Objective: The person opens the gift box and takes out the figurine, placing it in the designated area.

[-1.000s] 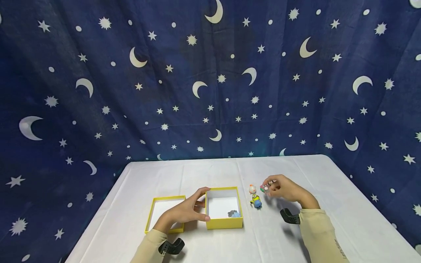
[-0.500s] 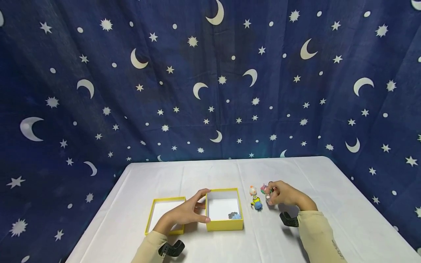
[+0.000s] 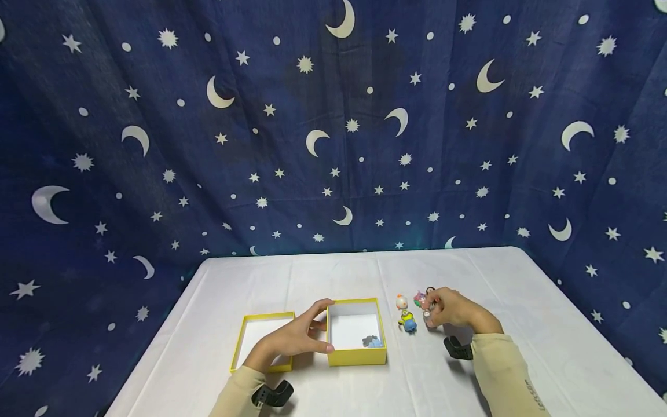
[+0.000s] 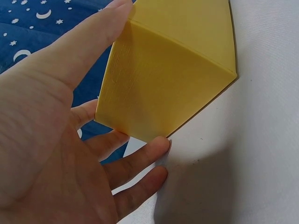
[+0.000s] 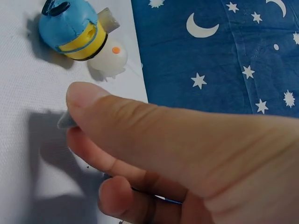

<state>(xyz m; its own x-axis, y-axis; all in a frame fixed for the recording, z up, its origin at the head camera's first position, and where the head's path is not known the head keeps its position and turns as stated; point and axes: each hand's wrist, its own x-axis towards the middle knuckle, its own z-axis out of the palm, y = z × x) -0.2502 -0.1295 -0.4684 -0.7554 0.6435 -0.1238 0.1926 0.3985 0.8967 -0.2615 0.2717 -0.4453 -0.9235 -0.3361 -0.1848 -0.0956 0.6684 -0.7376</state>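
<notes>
My left hand point(image 3: 292, 337) grips the left side of an open yellow box point(image 3: 357, 357), thumb at its front corner and fingertips at the back. The left wrist view shows the box's outer walls point(image 4: 163, 79) between thumb and fingers. A grey-and-blue item point(image 3: 372, 341) lies in the box's front right corner. To the right, my right hand point(image 3: 452, 307) pinches a small grey figurine point(image 3: 428, 318) at the table; only a grey tip point(image 5: 66, 121) shows in the right wrist view. Beside it are a pink figurine point(image 3: 420, 299) and a dark-topped one point(image 3: 429, 290), partly hidden by the hand.
A Minion figurine point(image 3: 408, 322) and a white round figurine with an orange spot point(image 3: 401, 302) lie between the box and my right hand. The shallow yellow-rimmed lid point(image 3: 255, 337) lies left of the box, partly under my left forearm. A starry blue curtain point(image 3: 333, 145) hangs behind the white table point(image 3: 323, 272).
My right hand has moved slightly toward the front and right with the grey figurine, uncovering more of the pink and dark-topped ones. My left hand and the box have stayed put.
</notes>
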